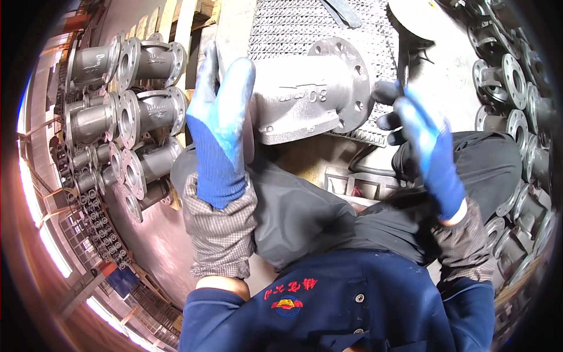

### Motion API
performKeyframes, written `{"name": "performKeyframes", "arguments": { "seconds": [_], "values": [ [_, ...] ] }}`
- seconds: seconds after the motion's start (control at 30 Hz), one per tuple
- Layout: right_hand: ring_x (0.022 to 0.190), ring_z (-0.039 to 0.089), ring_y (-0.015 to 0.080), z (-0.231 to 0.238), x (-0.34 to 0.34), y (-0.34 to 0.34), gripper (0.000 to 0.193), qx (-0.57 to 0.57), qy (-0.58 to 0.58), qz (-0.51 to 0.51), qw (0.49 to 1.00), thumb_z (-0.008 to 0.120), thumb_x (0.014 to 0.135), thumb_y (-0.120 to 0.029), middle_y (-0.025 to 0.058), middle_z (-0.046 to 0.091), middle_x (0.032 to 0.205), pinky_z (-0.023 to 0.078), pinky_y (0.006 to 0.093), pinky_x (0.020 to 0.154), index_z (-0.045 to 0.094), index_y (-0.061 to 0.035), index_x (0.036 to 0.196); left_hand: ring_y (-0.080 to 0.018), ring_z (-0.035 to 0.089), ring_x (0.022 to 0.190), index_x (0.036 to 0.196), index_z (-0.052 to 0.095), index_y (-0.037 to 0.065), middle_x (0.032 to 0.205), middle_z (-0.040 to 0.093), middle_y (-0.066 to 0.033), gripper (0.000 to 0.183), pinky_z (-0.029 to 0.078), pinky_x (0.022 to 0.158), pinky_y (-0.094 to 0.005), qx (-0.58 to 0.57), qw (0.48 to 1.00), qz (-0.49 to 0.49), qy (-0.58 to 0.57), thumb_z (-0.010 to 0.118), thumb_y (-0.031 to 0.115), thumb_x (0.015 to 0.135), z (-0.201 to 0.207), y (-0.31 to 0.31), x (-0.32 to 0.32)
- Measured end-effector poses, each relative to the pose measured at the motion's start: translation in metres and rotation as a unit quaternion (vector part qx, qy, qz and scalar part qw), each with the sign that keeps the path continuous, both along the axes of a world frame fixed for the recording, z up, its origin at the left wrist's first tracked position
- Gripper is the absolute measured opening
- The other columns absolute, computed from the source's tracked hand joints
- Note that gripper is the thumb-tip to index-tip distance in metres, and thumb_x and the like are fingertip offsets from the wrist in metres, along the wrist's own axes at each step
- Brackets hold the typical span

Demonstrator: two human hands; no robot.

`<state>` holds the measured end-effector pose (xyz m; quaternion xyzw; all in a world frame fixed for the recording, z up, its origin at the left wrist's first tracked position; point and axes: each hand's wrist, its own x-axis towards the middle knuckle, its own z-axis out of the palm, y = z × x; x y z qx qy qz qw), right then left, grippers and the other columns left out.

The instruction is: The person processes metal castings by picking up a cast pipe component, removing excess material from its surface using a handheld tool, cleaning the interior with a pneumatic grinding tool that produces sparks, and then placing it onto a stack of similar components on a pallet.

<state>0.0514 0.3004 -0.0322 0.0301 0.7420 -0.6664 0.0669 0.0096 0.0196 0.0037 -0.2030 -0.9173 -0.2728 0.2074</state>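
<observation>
Head: grainy, flanged metal casting (302, 94)

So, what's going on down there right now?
The person's blue-gloved left hand is open beside the left end of a silver-grey metal flanged casting, which lies on a grey grid-textured surface. Their blue-gloved right hand, fingers apart, is by the right end; contact is unclear. Similar grey castings are stacked at left.

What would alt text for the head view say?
A grey flanged metal casting over a textured surface, with a person's blue-gloved left hand beside one end and right hand near the other. Similar castings crowd both sides.
</observation>
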Motion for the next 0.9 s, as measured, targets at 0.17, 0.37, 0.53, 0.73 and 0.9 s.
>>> {"name": "performKeyframes", "arguments": {
  "seconds": [0.17, 0.37, 0.53, 0.73, 0.9],
  "values": [
    [0.065, 0.054, 0.0081, -0.022, 0.034, -0.03, 0.045, 0.029, 0.019, 0.012, 0.999, 0.053, 0.088, 0.004, 0.0085, 0.063, 0.078, 0.046, 0.0231, 0.058, 0.054, -0.0044, 0.133, -0.0362, 0.053, 0.122, 0.126, 0.055, -0.004, 0.132, 0.052, -0.0262, 0.037, 0.045, 0.101, -0.0394, 0.002, 1.0, 0.023, 0.017, 0.053, -0.001, 0.089, -0.003, 0.007, 0.006],
    [0.093, 0.065, 0.0265, -0.035, 0.033, -0.04, 0.047, 0.13, 0.144, 0.044, 0.98, 0.049, 0.085, 0.011, 0.0177, 0.063, 0.118, 0.05, 0.0309, 0.08, 0.054, 0.0009, 0.131, -0.037, 0.052, 0.123, 0.126, 0.055, -0.003, 0.132, 0.052, -0.0253, 0.036, 0.042, 0.104, -0.041, -0.095, 0.995, 0.034, 0.022, 0.05, -0.001, 0.091, 0.002, 0.0, 0.011],
    [0.093, 0.064, 0.0274, -0.042, 0.033, -0.042, 0.049, 0.123, 0.161, 0.046, 0.978, 0.05, 0.082, 0.011, 0.0169, 0.064, 0.117, 0.051, 0.0316, 0.081, 0.055, -0.0005, 0.13, -0.0357, 0.052, 0.124, 0.128, 0.053, -0.002, 0.132, 0.053, -0.0236, 0.037, 0.039, 0.107, -0.0409, -0.072, 0.996, 0.055, -0.004, 0.048, 0.0, 0.092, 0.008, 0.009, 0.017],
    [0.098, 0.064, 0.0314, -0.045, 0.032, -0.05, 0.047, 0.146, 0.152, 0.027, 0.977, 0.056, 0.082, 0.005, 0.0158, 0.064, 0.114, 0.052, 0.0352, 0.084, 0.059, -0.006, 0.127, -0.0353, 0.051, 0.124, 0.129, 0.053, -0.001, 0.133, 0.053, -0.0231, 0.037, 0.039, 0.107, -0.0404, -0.091, 0.995, 0.029, 0.024, 0.048, 0.003, 0.093, 0.006, 0.004, 0.014],
    [0.095, 0.065, 0.0324, -0.044, 0.036, -0.053, 0.045, 0.166, 0.16, 0.019, 0.973, 0.056, 0.083, 0.004, 0.0153, 0.066, 0.11, 0.052, 0.0351, 0.082, 0.061, -0.0096, 0.125, -0.0355, 0.051, 0.125, 0.129, 0.053, 0.0, 0.133, 0.052, -0.0232, 0.036, 0.039, 0.107, -0.0404, -0.017, 0.999, 0.031, 0.001, 0.049, 0.004, 0.093, 0.001, 0.006, 0.014]
  ]
}}
